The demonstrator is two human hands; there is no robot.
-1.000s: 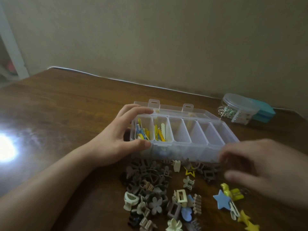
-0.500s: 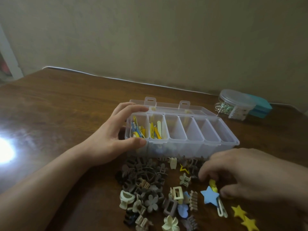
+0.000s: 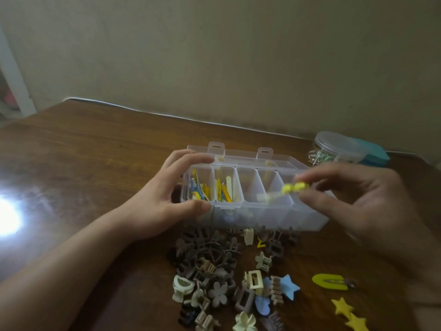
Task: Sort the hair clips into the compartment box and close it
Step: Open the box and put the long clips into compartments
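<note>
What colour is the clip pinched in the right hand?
Yellow: the small plastic hair clip in the right hand, head view, slightly blurred.

Two bare forearms, left hand (image 3: 157,201) and right hand (image 3: 362,201) ungloved, sleeveless.

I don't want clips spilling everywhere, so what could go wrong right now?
The yellow clip is only pinched at the right hand's fingertips above the compartment box; it could slip into the wrong compartment. The loose clip pile crowds the box's front wall, so the left hand shifting the box may scatter clips.
</note>
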